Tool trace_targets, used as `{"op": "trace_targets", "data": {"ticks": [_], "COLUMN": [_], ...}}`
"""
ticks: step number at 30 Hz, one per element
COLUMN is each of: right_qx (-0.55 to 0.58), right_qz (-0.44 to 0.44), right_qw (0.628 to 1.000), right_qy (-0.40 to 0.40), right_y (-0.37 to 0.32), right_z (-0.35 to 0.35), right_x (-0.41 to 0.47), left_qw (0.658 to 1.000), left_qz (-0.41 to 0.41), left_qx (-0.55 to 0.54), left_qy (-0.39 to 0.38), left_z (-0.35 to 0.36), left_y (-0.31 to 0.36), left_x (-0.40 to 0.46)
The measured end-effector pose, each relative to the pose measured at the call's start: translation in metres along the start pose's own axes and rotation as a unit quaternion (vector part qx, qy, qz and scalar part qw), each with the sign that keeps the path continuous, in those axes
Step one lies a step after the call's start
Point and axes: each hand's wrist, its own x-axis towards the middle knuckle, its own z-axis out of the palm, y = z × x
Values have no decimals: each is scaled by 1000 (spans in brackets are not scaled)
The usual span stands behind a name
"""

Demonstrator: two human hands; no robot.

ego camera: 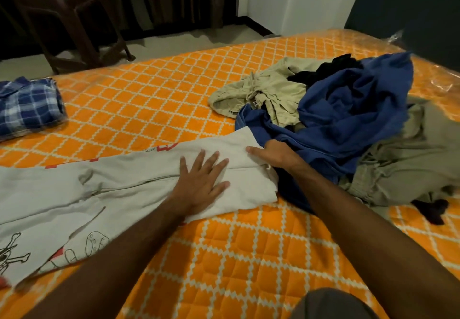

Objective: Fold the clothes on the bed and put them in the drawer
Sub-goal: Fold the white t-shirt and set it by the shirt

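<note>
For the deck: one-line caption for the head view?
Left hand flat on white printed garment, right hand gripping its edge beside unfolded pile on orange bed.

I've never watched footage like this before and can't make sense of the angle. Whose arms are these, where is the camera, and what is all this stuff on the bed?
There is no machine here: a person wears a camera on the head, so you look down along their own arms. The left hand lies flat, fingers spread, pressing a pale printed garment spread on the orange bed. The right hand reaches to that garment's edge beside a blue garment; its fingers are hidden, so I cannot tell what it grips. Behind lies a heap with khaki clothes and something black. A folded plaid shirt sits at the far left.
</note>
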Motion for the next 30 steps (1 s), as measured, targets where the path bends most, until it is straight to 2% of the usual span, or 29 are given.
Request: {"op": "trace_targets", "data": {"ticks": [3, 5, 7, 9, 11, 14, 16, 20, 24, 28, 30], "right_qx": [126, 234, 292, 330, 379, 400, 396, 406, 459, 454, 433], "right_qz": [29, 70, 93, 91, 46, -13, -6, 39, 47, -9, -51], "right_qw": [991, 967, 947, 932, 916, 907, 910, 912, 887, 891, 900], "right_qy": [-37, -79, -97, -114, -124, -128, -121, -48, -29, -8, -12], "right_y": [-8, -10, -10, -9, -10, -9, -4, 1, -10, -40, -72], "right_z": [0, 2, 6, 10, 12, 13, 11, 7, 7, -2, -4], "right_x": [5, 5, 5, 3, -2, -9, -11, -15, -27, -34, -41], "left_qw": [999, 999, 998, 998, 998, 997, 996, 995, 998, 994, 964], "left_qz": [-3, -3, 0, -3, -4, -7, -11, -36, -39, -8, -38], "left_qx": [26, 29, 28, 34, 41, 51, 65, 72, 46, -64, -231], "left_qy": [37, 42, 56, 54, 54, 60, 58, 52, 33, 89, 124], "left_z": [11, 11, 10, 10, 12, 12, 11, 10, 4, -9, -21], "left_y": [0, 2, 4, 3, 3, 3, 4, 8, 15, 20, 9], "left_x": [-4, -4, -5, -5, -5, -5, -6, -7, -12, -29, -43]}}
